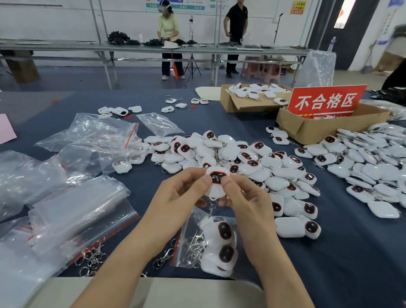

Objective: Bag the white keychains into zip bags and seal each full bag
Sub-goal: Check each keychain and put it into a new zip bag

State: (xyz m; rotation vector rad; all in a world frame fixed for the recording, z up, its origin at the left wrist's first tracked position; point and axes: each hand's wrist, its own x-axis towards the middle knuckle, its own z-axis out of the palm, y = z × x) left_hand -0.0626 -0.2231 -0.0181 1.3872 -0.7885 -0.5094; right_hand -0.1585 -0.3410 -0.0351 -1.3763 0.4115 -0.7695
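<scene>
I am pinching one white keychain (pixel 216 182) by its edges between my left hand (pixel 178 196) and right hand (pixel 247 202), above the near part-filled zip bag (pixel 189 238); it is looking light, rigid and glossy-slick, its metal chain (pixel 211 210) dangling loose.

A dark blue table (pixel 334 263) carries heaps of white keychains (pixel 245 157), zip bags (pixel 81 212) and cardboard boxes (pixel 322 125).

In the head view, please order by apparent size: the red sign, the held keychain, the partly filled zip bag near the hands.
1. red sign
2. partly filled zip bag; it looks only slightly smaller and lies nearer the camera, so ranks 1 and 2 are unsure
3. held keychain
</scene>
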